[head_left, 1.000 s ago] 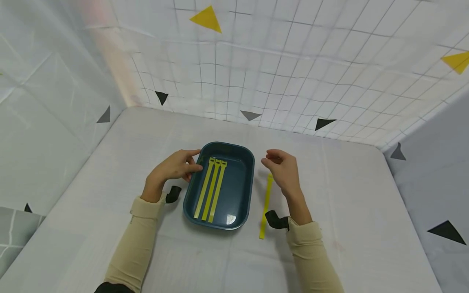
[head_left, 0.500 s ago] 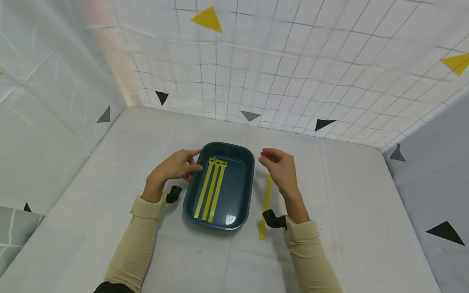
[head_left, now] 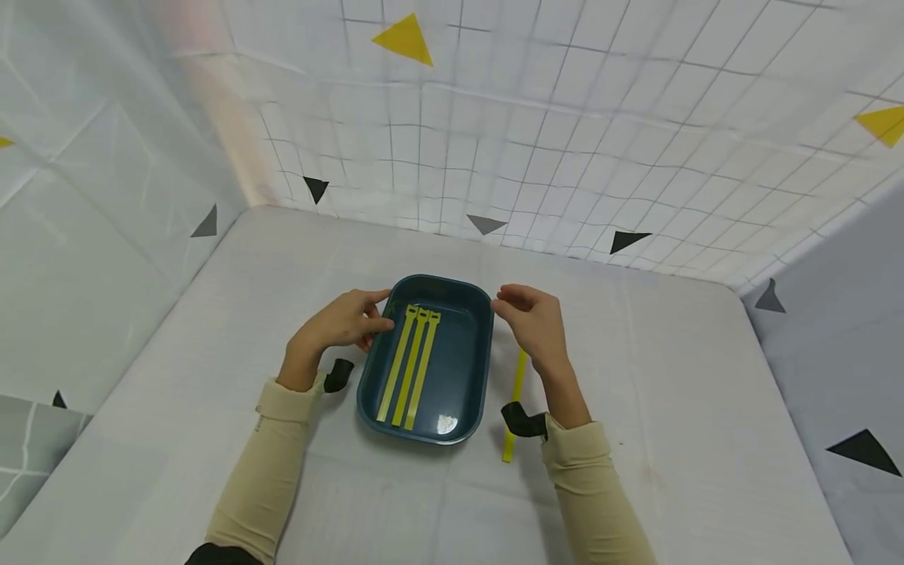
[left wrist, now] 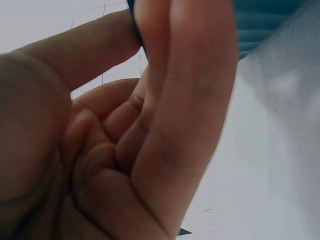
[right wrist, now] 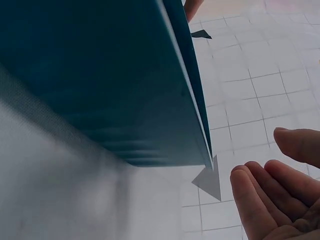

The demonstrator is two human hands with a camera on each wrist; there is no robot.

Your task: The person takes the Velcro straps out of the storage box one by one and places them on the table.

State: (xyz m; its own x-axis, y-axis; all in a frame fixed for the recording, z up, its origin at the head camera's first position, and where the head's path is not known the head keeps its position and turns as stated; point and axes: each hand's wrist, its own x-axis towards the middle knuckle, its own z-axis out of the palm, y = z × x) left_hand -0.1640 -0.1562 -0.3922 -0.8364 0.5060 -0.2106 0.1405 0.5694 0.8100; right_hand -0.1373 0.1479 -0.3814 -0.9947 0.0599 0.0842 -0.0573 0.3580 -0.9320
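Note:
A dark teal plastic tray [head_left: 459, 369] lies on the white-covered table. Inside it, along the left side, are 3 yellow cable straps [head_left: 408, 369] with slotted heads, side by side. My left hand [head_left: 342, 320] pinches the tray's left rim, thumb inside the wall and fingers outside. At the tray's upper right corner is my right hand [head_left: 538, 326], its fingers loosely bent. In the right wrist view the right thumb [right wrist: 300, 145] stands apart from the fingers, with nothing between them. Another yellow cable strap [head_left: 519, 377] lies right of the tray, partly hidden under the right hand and wrist.
Black wrist-worn pieces [head_left: 523, 420] stick out at both cuffs, the right one above the loose strap. A grid-lined white sheet [head_left: 565, 141] rises behind the table. Black and grey triangles mark the sheets around it.
The right hand has shifted left, from beside the tray to its upper right corner. The left hand, tray and straps have stayed put.

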